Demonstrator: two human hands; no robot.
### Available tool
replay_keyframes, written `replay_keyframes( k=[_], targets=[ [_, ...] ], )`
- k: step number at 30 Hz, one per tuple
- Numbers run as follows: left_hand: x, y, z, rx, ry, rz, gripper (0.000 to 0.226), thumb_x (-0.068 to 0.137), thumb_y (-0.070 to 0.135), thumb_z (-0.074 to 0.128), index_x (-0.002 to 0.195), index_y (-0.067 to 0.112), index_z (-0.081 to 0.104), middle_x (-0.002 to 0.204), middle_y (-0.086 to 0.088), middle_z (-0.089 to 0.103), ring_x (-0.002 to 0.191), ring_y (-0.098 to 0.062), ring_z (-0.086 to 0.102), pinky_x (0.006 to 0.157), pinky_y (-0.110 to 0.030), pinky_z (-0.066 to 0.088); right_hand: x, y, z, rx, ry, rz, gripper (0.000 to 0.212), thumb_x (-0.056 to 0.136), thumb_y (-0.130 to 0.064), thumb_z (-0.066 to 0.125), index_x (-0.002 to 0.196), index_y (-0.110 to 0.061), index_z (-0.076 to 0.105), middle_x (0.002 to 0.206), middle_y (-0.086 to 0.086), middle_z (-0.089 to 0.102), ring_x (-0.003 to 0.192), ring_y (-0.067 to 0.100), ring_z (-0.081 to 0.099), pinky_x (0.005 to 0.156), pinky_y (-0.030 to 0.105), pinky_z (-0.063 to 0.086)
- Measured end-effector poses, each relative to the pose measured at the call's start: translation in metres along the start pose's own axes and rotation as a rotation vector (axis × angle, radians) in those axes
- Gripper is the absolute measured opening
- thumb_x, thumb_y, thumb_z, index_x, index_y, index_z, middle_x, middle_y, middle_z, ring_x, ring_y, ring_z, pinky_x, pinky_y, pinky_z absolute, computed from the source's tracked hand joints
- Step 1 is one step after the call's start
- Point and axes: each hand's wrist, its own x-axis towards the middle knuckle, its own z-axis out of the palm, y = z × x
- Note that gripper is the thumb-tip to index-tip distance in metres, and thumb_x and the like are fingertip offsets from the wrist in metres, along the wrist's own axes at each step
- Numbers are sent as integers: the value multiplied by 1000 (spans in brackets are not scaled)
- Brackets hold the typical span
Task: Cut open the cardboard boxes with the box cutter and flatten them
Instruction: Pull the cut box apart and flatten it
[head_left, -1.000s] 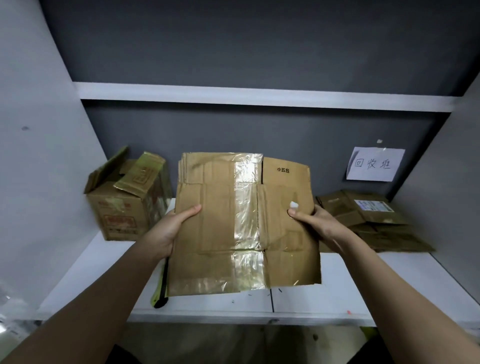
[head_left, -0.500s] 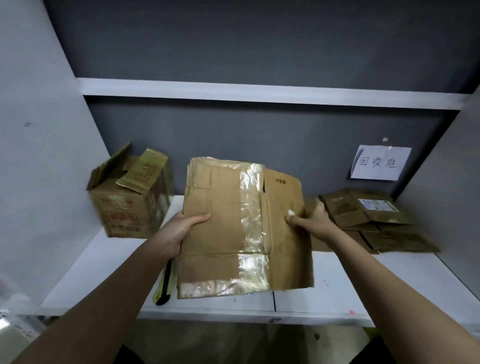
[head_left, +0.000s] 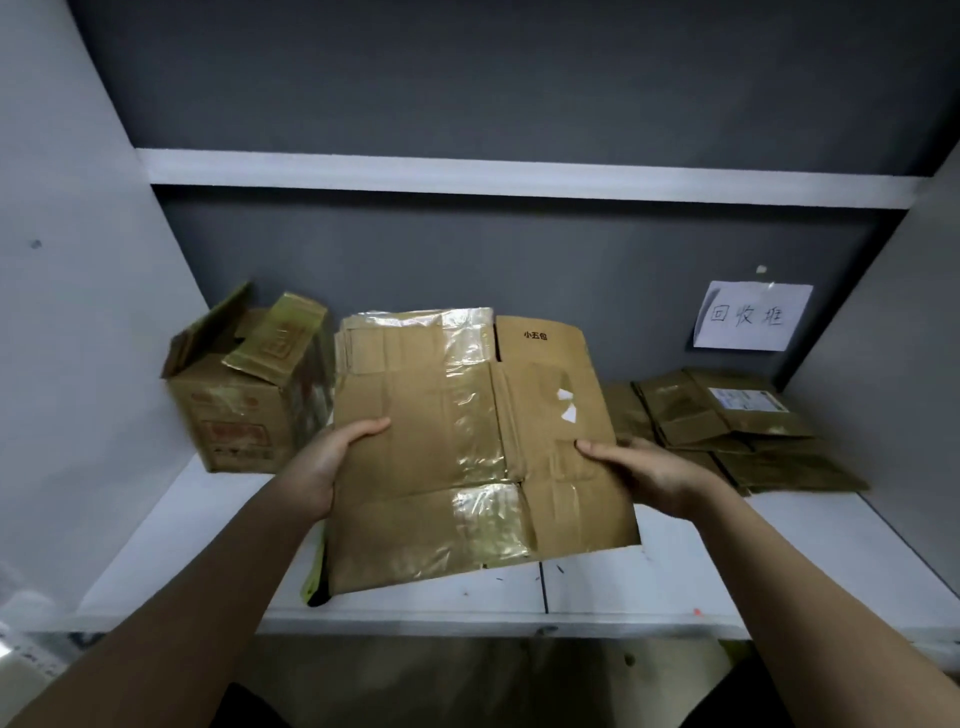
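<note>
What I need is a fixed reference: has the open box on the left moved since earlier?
No. The open box stands where it was, equally far from the paper sign.

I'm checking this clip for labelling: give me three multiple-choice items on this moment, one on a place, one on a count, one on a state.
1. Where does the pile of flattened boxes lie?
A. far right of the shelf, under the paper sign
B. on the upper shelf
C. on the floor

2. How many hands hold the flattened box?
A. none
B. one
C. two

3. What state is the upright box at the left in?
A. taped shut
B. top flaps open
C. flattened

Answers: 1 A, it lies below the paper sign. 2 C, the left hand and right hand each grip an edge. 3 B, its flaps stand up.
</note>
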Motion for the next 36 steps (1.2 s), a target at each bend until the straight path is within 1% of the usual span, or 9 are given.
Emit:
replay_keyframes(
  k=[4, 7, 12, 18, 22, 26, 28, 31, 36],
  targets=[
    [8, -2, 9, 50, 19, -98, 32, 83, 26, 65, 110, 8, 64, 87, -17, 70, 79, -29, 64, 72, -36, 53, 2, -2, 8, 77, 158, -171, 44, 80, -13, 74, 119, -10, 54, 106, 5, 68, 92, 20, 66, 76, 29, 52],
    [12, -7, 19, 66, -40, -152, 27, 86, 27, 63, 107, 10, 65, 87, -14, 72, 83, -27, 65, 80, -37, 52, 4, -8, 0, 133, 268, -247, 40, 80, -3, 71, 115, -12, 53, 102, 6, 65, 83, 17, 63, 72, 29, 51],
    [22, -31, 49, 174, -131, -104, 26, 93, 18, 58, 116, 6, 59, 118, -15, 65, 97, -24, 64, 69, -32, 56, -2, -6, -47, 170, 344, -181, 44, 81, -13, 73, 120, -11, 51, 103, 4, 66, 86, 18, 63, 67, 28, 49],
    [54, -39, 109, 195, -7, -30, 26, 96, 18, 52, 122, 13, 50, 125, -12, 55, 111, -28, 53, 89, -41, 47, -9, 19, -95, 203, 345, -48, 53, 83, -31, 70, 127, -11, 47, 114, 8, 64, 100, 24, 64, 77, 35, 52],
    [75, -55, 159, 242, -18, -78, 36, 97, 17, 50, 131, 11, 45, 128, -12, 51, 113, -30, 51, 85, -40, 47, -14, 33, -128, 18, 515, -112, 48, 91, -11, 61, 132, -14, 38, 109, 0, 56, 91, 15, 56, 67, 25, 45],
    [96, -77, 221, 314, -70, -90, 38, 95, 17, 54, 130, 5, 48, 129, -16, 54, 110, -31, 55, 89, -39, 48, -7, 41, -180, -104, 717, -130, 57, 86, -14, 68, 136, -21, 41, 133, 8, 48, 103, 21, 52, 87, 33, 46],
    [107, -86, 250, 317, -107, -78, 45, 93, 10, 58, 135, 8, 44, 134, -14, 52, 107, -31, 56, 92, -40, 48, -5, 43, -214, -127, 719, -103, 51, 86, -13, 68, 131, -21, 46, 132, 8, 48, 100, 21, 53, 82, 32, 44],
    [126, -93, 295, 319, -206, -70, 76, 89, 5, 62, 149, 27, 21, 144, -7, 40, 121, -31, 49, 87, -40, 48, 3, 44, -268, -243, 710, -122, 47, 88, -11, 65, 131, -20, 49, 133, 7, 47, 103, 18, 49, 85, 28, 39],
    [176, -109, 361, 525, -319, 63, 73, 89, 9, 63, 147, 33, 26, 148, -5, 34, 130, -30, 41, 104, -49, 41, 43, 51, -344, -487, 707, -125, 45, 92, -9, 58, 136, -15, 49, 137, 7, 48, 119, 23, 46, 93, 24, 32]
  ],
)
